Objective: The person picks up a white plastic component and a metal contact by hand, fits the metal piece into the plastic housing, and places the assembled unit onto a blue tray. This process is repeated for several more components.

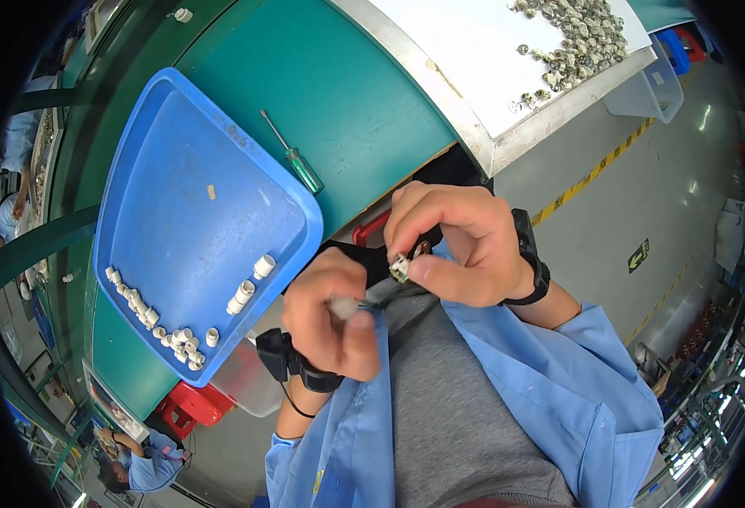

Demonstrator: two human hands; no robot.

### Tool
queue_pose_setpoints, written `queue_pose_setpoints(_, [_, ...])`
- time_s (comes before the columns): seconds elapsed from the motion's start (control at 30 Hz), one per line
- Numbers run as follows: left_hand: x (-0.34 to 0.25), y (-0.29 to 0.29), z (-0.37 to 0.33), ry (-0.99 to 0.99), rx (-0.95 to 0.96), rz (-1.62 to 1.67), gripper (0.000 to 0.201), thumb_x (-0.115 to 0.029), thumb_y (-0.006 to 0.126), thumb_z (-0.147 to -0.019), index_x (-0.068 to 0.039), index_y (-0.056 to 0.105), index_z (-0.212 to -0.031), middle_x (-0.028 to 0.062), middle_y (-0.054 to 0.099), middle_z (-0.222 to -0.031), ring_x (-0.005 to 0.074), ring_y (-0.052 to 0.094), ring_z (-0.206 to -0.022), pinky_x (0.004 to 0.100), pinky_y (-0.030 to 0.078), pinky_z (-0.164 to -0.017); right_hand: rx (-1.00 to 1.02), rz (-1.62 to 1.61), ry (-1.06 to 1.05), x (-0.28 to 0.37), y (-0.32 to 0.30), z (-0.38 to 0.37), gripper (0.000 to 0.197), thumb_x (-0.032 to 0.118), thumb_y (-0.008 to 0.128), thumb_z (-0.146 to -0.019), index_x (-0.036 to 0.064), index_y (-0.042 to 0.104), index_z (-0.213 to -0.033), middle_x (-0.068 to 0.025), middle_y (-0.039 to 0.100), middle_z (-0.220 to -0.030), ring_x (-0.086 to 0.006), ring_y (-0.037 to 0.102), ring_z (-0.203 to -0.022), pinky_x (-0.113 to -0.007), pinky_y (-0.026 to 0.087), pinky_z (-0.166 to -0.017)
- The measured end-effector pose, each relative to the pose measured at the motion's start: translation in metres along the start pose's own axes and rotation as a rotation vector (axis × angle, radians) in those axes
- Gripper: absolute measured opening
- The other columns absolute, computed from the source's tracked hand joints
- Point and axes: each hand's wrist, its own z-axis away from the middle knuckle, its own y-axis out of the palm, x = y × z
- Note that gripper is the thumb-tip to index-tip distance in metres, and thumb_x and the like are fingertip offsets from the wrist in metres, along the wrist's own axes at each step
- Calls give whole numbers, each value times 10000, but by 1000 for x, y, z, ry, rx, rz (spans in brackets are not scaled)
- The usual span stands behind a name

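We work at a green table [338, 93] on a grey factory floor [643, 195] marked with a yellow-black stripe [596, 172]. Above our hands lies a white board [474, 59] strewn with small metal parts [580, 38]. Our right hand [461, 245] is closed, pinching a small metal piece [400, 268] between thumb and fingers, held over our lap. Just below and left of it, our left hand [330, 317] is curled around a thin tool with a pale handle [343, 307]. Left of both hands a blue tray [186, 152] holds white plastic caps [169, 326]; a green-handled screwdriver [296, 158] lies beside it.
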Motion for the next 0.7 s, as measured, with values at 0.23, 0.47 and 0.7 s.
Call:
queue_pose_setpoints(0.23, [16, 5, 4, -293, 1, 285, 313, 103, 545, -831, -36, 455, -1097, 117, 497, -1046, 150, 499, -919, 291, 420, -810, -1, 49, -71, -10, -11, 4, 167, -16, 664, -806, -37, 658, -972, -154, 692, -917, -218, 633, -804, -359, 478, -808])
queue_pose_setpoints(0.47, [18, 8, -1, -323, -153, 278, 373, 126, 672, -836, -8, 486, -1130, 140, 548, -1063, 167, 563, -957, 288, 458, -842, 21, 162, -136, -17, -15, 3, 190, -52, 665, -816, -34, 666, -1006, -144, 704, -937, -225, 656, -844, -365, 484, -827])
queue_pose_setpoints(0.7, [9, 1, -9, -22, -84, -348, 378, 85, 797, -743, 5, 619, -1067, 140, 646, -1010, 226, 643, -853, 303, 517, -714, -32, 547, -355, -10, 0, -8, 210, -17, 727, -812, 14, 680, -1014, -117, 710, -950, -243, 657, -825, -371, 470, -787])
